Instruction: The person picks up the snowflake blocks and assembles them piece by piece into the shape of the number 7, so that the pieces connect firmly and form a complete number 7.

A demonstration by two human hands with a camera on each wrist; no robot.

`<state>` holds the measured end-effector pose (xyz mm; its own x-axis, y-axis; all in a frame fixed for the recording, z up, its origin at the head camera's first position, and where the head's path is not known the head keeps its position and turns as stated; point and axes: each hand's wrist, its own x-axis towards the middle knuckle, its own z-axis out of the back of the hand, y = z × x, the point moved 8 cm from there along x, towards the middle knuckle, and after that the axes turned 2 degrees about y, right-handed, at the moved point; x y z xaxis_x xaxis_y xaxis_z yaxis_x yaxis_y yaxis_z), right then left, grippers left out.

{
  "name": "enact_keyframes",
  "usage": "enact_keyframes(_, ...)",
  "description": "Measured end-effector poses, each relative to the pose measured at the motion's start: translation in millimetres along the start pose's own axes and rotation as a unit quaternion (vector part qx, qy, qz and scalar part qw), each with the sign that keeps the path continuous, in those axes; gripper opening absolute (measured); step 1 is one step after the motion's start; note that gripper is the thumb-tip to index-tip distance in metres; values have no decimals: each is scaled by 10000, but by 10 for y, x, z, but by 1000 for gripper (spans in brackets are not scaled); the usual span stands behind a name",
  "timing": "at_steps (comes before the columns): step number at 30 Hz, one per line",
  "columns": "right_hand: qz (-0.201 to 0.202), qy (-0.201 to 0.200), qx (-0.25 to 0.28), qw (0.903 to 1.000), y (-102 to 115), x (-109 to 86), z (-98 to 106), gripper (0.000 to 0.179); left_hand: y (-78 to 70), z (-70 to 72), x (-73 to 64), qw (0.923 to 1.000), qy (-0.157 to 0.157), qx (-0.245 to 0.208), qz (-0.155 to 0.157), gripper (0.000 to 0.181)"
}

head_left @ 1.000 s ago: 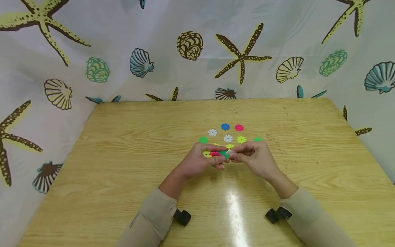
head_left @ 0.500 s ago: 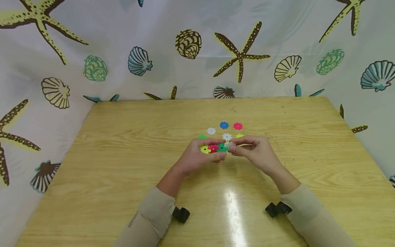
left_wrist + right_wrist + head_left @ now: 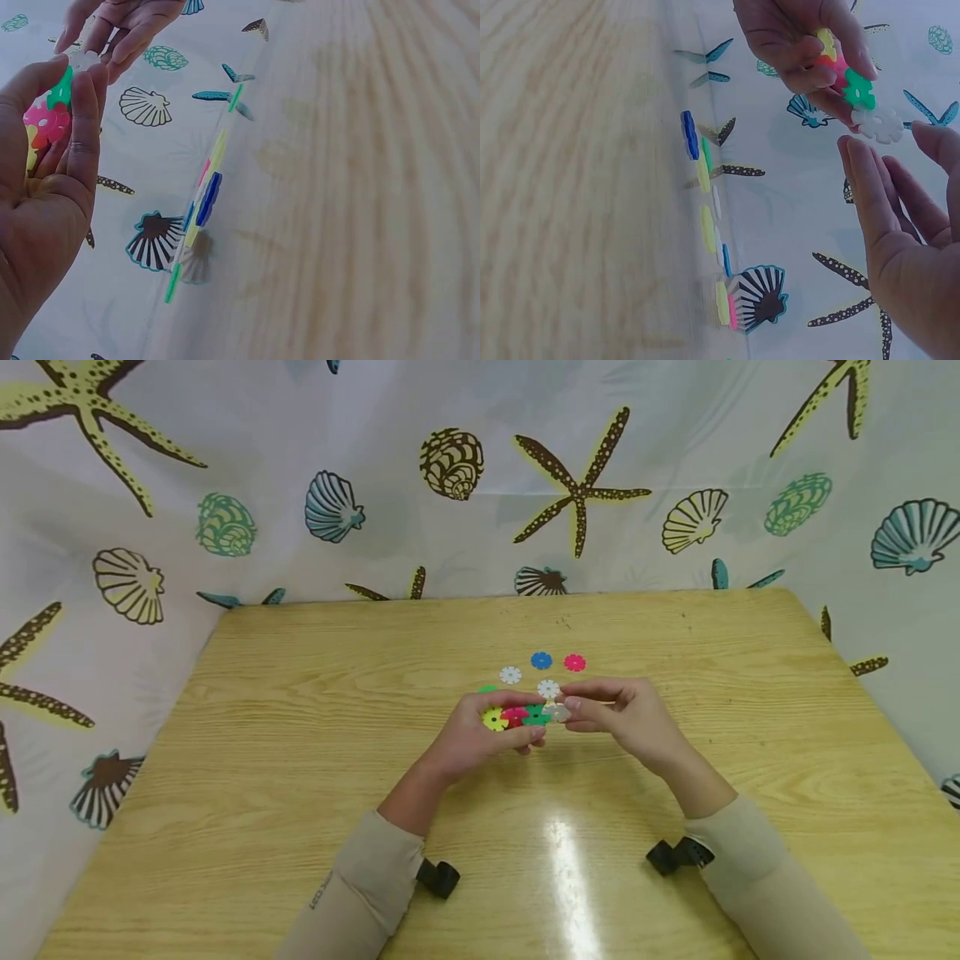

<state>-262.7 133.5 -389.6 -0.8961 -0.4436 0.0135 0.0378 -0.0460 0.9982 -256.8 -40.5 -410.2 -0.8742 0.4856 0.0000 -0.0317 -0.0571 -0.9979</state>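
A short chain of slotted, flower-shaped plastic discs is held up above the table. Its discs are yellow (image 3: 494, 719), pink (image 3: 513, 717), green (image 3: 859, 90) and white (image 3: 879, 124), joined edge to edge. My left hand (image 3: 480, 731) grips the chain between thumb and fingers, with the white disc sticking out past the fingertips. My right hand (image 3: 630, 718) is beside that white end, its fingers fairly straight and parted from the thumb. In the right wrist view the right fingertips (image 3: 847, 142) lie right at the white disc's edge.
Loose discs lie flat on the wooden table (image 3: 300, 718) beyond the hands, among them blue (image 3: 542, 660), pink (image 3: 575, 662) and white (image 3: 511, 675) ones. Others are partly hidden behind the hands. A cloth (image 3: 390, 468) printed with shells and starfish surrounds the table's back and sides.
The right fingers have loosened from their pinch on the white disc and spread, the hand shifting slightly away. Both hands have risen a little, and the left keeps its grip on the chain.
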Motion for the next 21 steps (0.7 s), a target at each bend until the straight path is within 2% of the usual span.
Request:
enact_keyframes(15,-614,-547,-178,9965,-87,64,161,38,0,15,15,9997,27,119,-195,39)
enact_keyframes(21,-698,-676,-442,9943,-128,68,235,39,15,9,24,9999,30,23,-119,39)
